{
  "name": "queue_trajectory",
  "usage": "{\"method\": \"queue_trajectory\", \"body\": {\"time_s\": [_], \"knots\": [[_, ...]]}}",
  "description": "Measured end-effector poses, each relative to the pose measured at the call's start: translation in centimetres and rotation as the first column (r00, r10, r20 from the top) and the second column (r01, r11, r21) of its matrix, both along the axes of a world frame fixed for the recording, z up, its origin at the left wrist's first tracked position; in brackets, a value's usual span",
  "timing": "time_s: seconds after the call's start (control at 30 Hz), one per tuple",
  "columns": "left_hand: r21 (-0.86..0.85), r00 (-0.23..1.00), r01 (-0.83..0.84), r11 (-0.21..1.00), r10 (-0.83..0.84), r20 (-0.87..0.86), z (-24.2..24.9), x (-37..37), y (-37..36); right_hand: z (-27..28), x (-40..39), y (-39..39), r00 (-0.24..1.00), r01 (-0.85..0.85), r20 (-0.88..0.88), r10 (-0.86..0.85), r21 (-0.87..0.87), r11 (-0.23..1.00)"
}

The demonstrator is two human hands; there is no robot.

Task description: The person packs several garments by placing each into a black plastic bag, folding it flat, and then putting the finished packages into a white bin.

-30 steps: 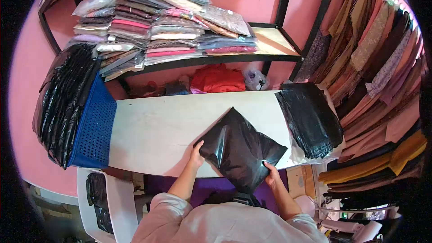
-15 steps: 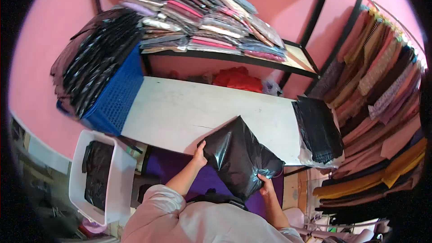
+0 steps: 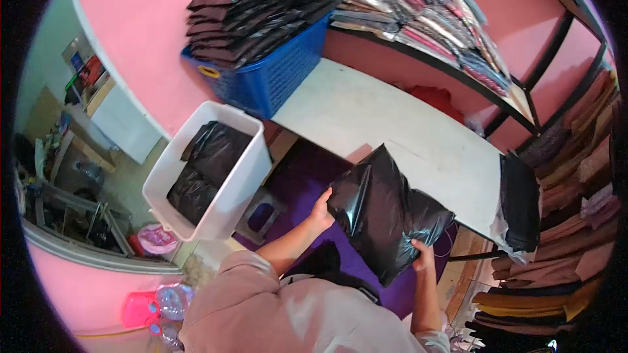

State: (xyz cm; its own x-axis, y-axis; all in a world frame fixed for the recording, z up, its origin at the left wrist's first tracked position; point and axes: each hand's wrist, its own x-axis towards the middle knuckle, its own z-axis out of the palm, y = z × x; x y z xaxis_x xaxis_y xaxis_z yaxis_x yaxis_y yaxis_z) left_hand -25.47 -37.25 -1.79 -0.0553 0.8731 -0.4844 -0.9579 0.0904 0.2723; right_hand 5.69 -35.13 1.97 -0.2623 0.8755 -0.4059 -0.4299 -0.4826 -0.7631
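A shiny black plastic bag (image 3: 376,212), puffed out and creased, is held in front of my body above the near edge of the white table (image 3: 366,114). My left hand (image 3: 322,211) grips its left side, thumb on top and the other fingers mostly hidden beneath. At the lower right, my right hand (image 3: 424,255) pinches a gathered part of the bag near its narrower end. What the bag contains is hidden. To my left, a white bin (image 3: 255,186) stands on the floor with black plastic packages (image 3: 212,163) inside.
A blue basket (image 3: 252,85) heaped with black packages (image 3: 255,16) sits at the table's left end. Flat black bags (image 3: 521,202) lie at its right end. Behind is a shelf of plastic-wrapped folded cloths (image 3: 425,33). Garments (image 3: 575,222) hang on the right.
The camera view has turned left, bringing more of the white bin and the floor beside it into sight. Both hands still hold the black bag, which keeps nearly the same pose before my body.
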Motion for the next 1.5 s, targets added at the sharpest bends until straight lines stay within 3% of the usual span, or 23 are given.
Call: {"method": "queue_trajectory", "body": {"time_s": [0.27, 0.37, 0.53, 0.6, 0.73, 1.0, 1.13, 1.23, 1.33, 1.5], "knots": [[0.105, 0.971, -0.216, 0.971, 0.225, -0.085, 5.5, -11.4, -5.0, 5.8, -12.5, -1.7, 0.990, -0.140, 0.003, 0.140, 0.092, 0.986], [0.030, 0.955, -0.287, 0.957, 0.289, -0.072, 9.1, -17.3, -7.8, 7.8, -19.5, -3.1, 0.980, -0.172, -0.070, 0.185, 0.151, 0.973], [0.146, 0.947, -0.303, 0.942, 0.314, -0.064, 9.2, -30.5, -13.7, 8.1, -31.8, -5.0, 0.929, -0.352, -0.087, 0.360, 0.099, 0.931], [0.086, 0.933, -0.333, 0.939, 0.341, -0.117, 9.7, -35.0, -16.7, 8.0, -37.2, -6.3, 0.911, -0.388, -0.107, 0.397, 0.097, 0.916], [-0.006, 0.891, -0.426, 0.905, 0.418, -0.177, 7.3, -43.5, -21.9, 6.4, -46.2, -9.2, 0.839, -0.531, -0.115, 0.532, 0.041, 0.847], [-0.217, 0.846, -0.532, 0.819, 0.504, -0.174, 1.0, -52.5, -28.1, 1.6, -57.4, -13.7, 0.789, -0.610, -0.141, 0.598, -0.070, 0.789], [-0.321, 0.825, -0.565, 0.760, 0.533, -0.189, -3.3, -54.3, -28.9, -1.2, -59.7, -14.9, 0.819, -0.571, -0.031, 0.573, -0.141, 0.809], [-0.453, 0.764, -0.627, 0.633, 0.614, -0.200, -6.3, -55.1, -29.1, -3.6, -60.5, -15.3, 0.810, -0.568, -0.018, 0.587, -0.274, 0.776], [-0.510, 0.714, -0.666, 0.545, 0.663, -0.224, -6.4, -54.5, -29.3, -5.1, -60.6, -16.1, 0.795, -0.568, 0.078, 0.601, -0.251, 0.784], [-0.493, 0.680, -0.705, 0.510, 0.683, -0.265, -11.5, -54.7, -31.0, -7.0, -60.6, -16.9, 0.699, -0.600, 0.212, 0.683, -0.347, 0.721]]}}
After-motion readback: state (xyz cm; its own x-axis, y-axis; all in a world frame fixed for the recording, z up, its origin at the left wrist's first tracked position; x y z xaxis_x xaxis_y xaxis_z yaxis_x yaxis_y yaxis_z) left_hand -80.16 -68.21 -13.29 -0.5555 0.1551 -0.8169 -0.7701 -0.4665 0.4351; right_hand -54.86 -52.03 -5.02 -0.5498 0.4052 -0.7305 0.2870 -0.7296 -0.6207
